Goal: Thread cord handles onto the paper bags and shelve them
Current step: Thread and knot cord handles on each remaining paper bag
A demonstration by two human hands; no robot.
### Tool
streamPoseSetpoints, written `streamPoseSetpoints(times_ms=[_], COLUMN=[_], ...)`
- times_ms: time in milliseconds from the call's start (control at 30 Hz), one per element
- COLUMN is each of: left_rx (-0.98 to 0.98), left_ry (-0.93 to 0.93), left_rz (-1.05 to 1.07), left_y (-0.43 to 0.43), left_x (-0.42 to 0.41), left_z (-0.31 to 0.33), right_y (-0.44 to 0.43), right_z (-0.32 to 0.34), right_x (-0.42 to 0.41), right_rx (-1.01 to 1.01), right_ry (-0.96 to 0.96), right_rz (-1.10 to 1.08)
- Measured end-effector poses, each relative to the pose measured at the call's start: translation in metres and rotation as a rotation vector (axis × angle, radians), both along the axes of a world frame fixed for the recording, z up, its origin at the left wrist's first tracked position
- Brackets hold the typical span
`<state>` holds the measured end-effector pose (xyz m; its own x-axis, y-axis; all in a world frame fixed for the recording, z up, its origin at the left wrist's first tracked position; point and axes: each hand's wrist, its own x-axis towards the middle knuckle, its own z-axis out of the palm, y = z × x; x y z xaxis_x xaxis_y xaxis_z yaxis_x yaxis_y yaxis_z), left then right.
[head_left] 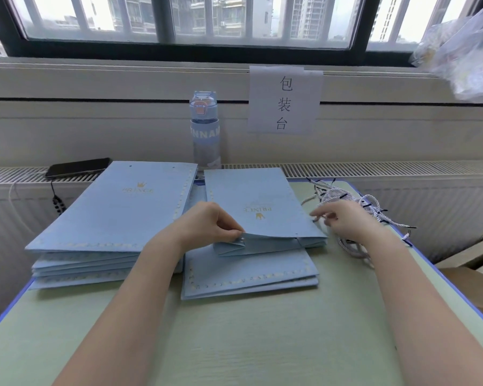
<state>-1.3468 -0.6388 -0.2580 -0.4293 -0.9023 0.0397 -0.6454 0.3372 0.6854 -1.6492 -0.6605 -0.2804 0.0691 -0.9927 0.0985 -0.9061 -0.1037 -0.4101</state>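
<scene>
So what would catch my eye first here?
Pale blue paper bags: a tall stack at the left of the table and one bag in the middle, its near edge pinched by the left hand. The right hand hovers by a tangle of white cords at the right edge; a paper sign hangs behind them.

There is only one view, from a wide-angle camera worn on the person's head. It faces forward and tilts down over the counter [234, 344]. It is very near, so the left forearm [134, 302] and the right forearm [410, 302] enter from the bottom edge. The paper bag [262, 201] sits near the centre of the picture. At the top the view reaches the window [162, 20] behind the counter.
</scene>
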Motion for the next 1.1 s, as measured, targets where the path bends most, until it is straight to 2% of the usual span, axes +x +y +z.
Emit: streamPoseSetpoints(times_ms=[67,167,333,400,467,533,633,700,867,900,933,1033,1100], left_rx=[-0.002,-0.013,-0.041,-0.070,-0.085,-0.062,-0.045,-0.057,-0.065,-0.063,-0.062,-0.065,-0.074], left_ry=[-0.013,-0.018,0.050,0.068,0.065,0.035,-0.045,-0.088,-0.125,-0.122,-0.120,-0.106,-0.106], left_rz=[0.000,0.000,0.016,0.027,0.020,0.002,-0.013,-0.009,-0.008,-0.012,-0.012,-0.007,-0.009], left_y=[0.000,0.001,0.001,0.001,0.002,0.002,-0.002,-0.004,-0.004,-0.004,-0.004,-0.005,-0.004], left_x=[0.000,0.001,-0.003,-0.005,-0.007,-0.006,-0.002,-0.001,-0.001,0.000,0.000,-0.001,-0.001], left_z=[0.001,0.002,-0.003,-0.006,-0.007,-0.006,-0.006,-0.008,-0.009,-0.009,-0.009,-0.010,-0.010], right_y=[-0.002,-0.007,-0.017,-0.010,0.002,0.016,0.025,0.029,0.031,0.031,0.031,0.023,0.017], right_z=[-0.005,-0.009,-0.018,-0.007,0.010,0.024,0.019,0.009,0.007,0.009,0.009,-0.001,-0.004], right_x=[-0.005,-0.005,-0.002,0.004,0.017,0.036,0.070,0.092,0.104,0.103,0.102,0.092,0.081], right_rx=[0.027,-0.030,-0.157,-0.290,-0.381,-0.397,-0.219,-0.096,-0.030,-0.032,-0.055,-0.170,-0.165], right_ry=[0.032,-0.006,0.063,-0.067,-0.277,-0.371,-0.474,-0.527,-0.860,-0.878,-0.825,-0.361,-0.146], right_rz=[-0.012,-0.018,-0.114,-0.131,-0.024,0.130,0.330,0.373,0.371,0.376,0.376,0.273,0.172])
